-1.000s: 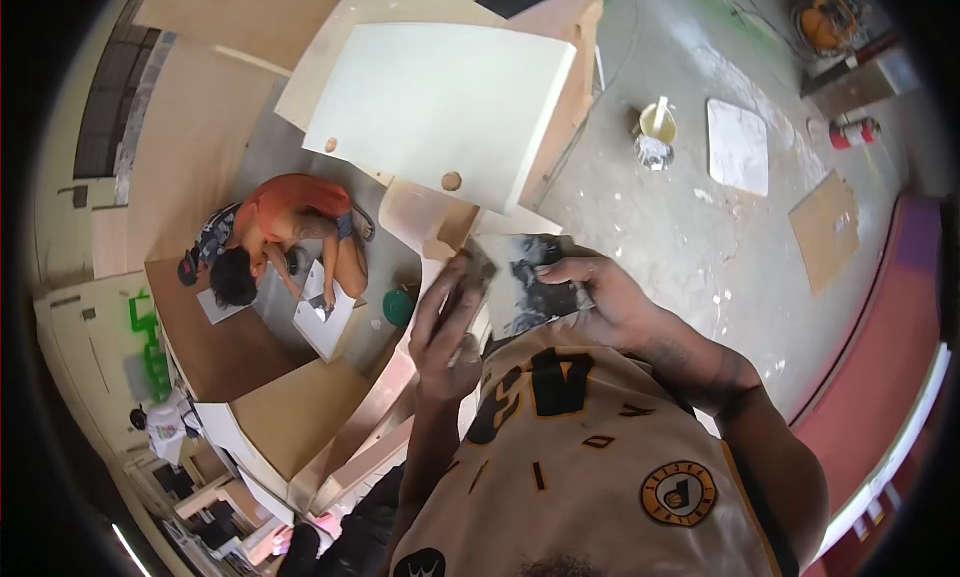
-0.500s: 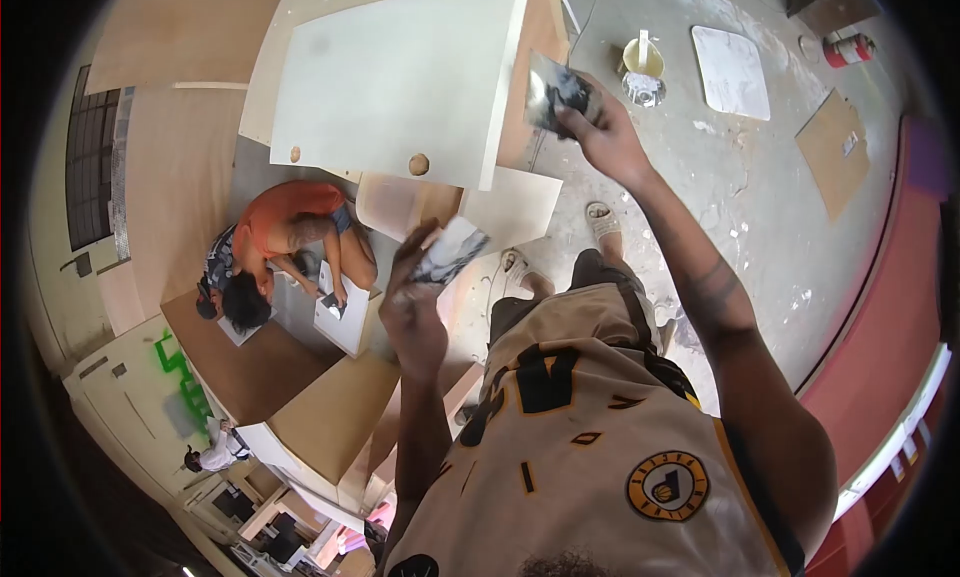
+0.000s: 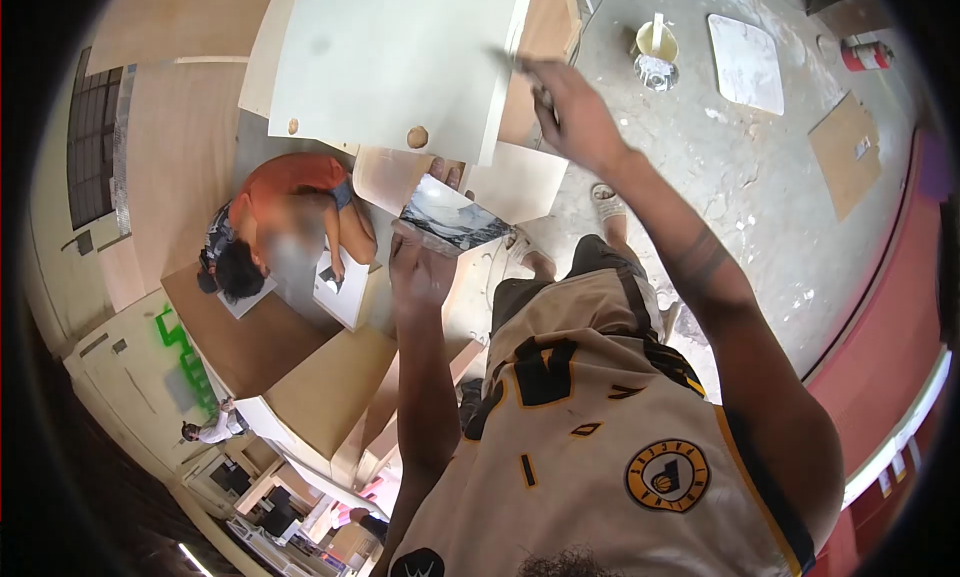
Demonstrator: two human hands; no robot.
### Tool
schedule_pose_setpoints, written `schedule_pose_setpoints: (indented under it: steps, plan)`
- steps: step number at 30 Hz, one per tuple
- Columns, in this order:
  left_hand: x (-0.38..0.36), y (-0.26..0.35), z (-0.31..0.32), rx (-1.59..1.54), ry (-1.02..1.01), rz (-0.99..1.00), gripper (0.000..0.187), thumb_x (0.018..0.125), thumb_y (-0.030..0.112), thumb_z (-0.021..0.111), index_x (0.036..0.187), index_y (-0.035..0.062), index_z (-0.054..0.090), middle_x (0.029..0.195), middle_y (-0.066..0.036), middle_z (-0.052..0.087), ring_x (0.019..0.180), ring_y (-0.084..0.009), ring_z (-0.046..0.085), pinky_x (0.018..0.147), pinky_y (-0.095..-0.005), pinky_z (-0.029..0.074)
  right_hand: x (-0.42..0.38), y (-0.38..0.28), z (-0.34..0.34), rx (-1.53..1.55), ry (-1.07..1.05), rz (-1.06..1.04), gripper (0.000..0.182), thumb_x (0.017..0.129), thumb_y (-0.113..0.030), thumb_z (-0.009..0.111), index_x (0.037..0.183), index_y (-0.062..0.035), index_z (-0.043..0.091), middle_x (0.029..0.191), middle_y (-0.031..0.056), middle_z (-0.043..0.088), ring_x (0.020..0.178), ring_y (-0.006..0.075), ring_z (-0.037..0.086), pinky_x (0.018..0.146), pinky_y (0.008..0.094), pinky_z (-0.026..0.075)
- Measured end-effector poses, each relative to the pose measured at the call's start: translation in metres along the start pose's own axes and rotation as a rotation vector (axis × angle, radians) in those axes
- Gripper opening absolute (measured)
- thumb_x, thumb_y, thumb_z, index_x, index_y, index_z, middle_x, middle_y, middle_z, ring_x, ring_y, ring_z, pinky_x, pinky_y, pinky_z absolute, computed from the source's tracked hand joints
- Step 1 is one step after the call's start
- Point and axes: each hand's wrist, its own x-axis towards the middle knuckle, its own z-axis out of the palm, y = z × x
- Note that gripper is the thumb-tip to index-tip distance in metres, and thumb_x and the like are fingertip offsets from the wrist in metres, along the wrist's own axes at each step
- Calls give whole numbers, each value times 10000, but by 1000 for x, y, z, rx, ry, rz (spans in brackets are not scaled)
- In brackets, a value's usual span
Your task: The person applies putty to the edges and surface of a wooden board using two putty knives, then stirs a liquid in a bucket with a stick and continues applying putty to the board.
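Note:
My left hand (image 3: 415,269) is closed on the lower edge of a sheet of sandpaper (image 3: 455,217), dark grey and smeared with white. The sheet is spread toward me, below the front edge of a big white panel (image 3: 395,62). By the panel's right edge, my right hand (image 3: 580,117) is closed with fingers bent. A thin dark piece, apparently sandpaper seen edge-on, shows at its fingers; the tips are blurred against the panel. Two round brown spots mark the panel's near side.
A person in an orange top (image 3: 290,192) crouches at left with a hand on a small white board (image 3: 345,295). Brown boxy boards (image 3: 250,342) stand nearer. On the floor at right are a paint bucket (image 3: 657,42), a white-stained board (image 3: 745,62) and cardboard (image 3: 845,152).
My left hand has turned its sheet so the broad face shows. My right hand has swung left toward the panel edge, and its piece has gone from face-on to nearly edge-on.

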Motion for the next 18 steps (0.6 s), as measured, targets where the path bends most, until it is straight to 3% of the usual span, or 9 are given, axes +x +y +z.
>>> schedule_pose_setpoints:
  steps: [5,6,8,12,15,18]
  plan:
    - [-4,-9,-8,-74,18,-6,721,1052,426,424,1567,-4,161,1629,-213,223,1507,-360,244,1221,-581,192,-68,-21,-2,-27,-273,-44,543,841,-2,588,1374,-79,515,1200,158,591,1091,344,592,881,431,556]
    - [-6,-9,-7,-91,43,-19,749,1012,414,491,1576,43,167,1631,-208,223,1506,-370,242,1225,-577,189,-71,-22,-4,-17,-325,-61,546,842,-4,587,1378,-81,512,1205,154,590,1093,341,593,881,426,559]
    - [-9,-8,-1,-123,92,-46,837,933,390,626,1594,136,180,1634,-198,224,1504,-392,239,1234,-568,185,-68,-20,-6,7,-232,-61,562,834,25,587,1381,-77,506,1220,154,586,1087,330,597,875,415,559]
    - [-20,-11,1,-171,129,-80,850,916,399,640,1601,210,173,1634,-196,227,1503,-408,231,1228,-565,194,-29,-38,-11,167,47,53,607,805,89,594,1382,-70,499,1241,161,578,1086,331,591,894,412,544]
    - [-27,-17,-2,-251,130,-119,834,916,406,639,1597,232,189,1639,-190,215,1506,-404,225,1224,-563,201,-5,-37,11,136,250,-4,620,787,122,602,1371,-59,504,1255,170,571,1108,341,570,917,419,527]
    - [-33,-20,-5,-262,138,-149,788,928,424,628,1581,218,239,1647,-177,198,1509,-395,220,1221,-566,203,-23,-45,20,14,51,10,678,788,82,612,1421,-126,488,1318,188,530,1159,366,540,925,434,520]
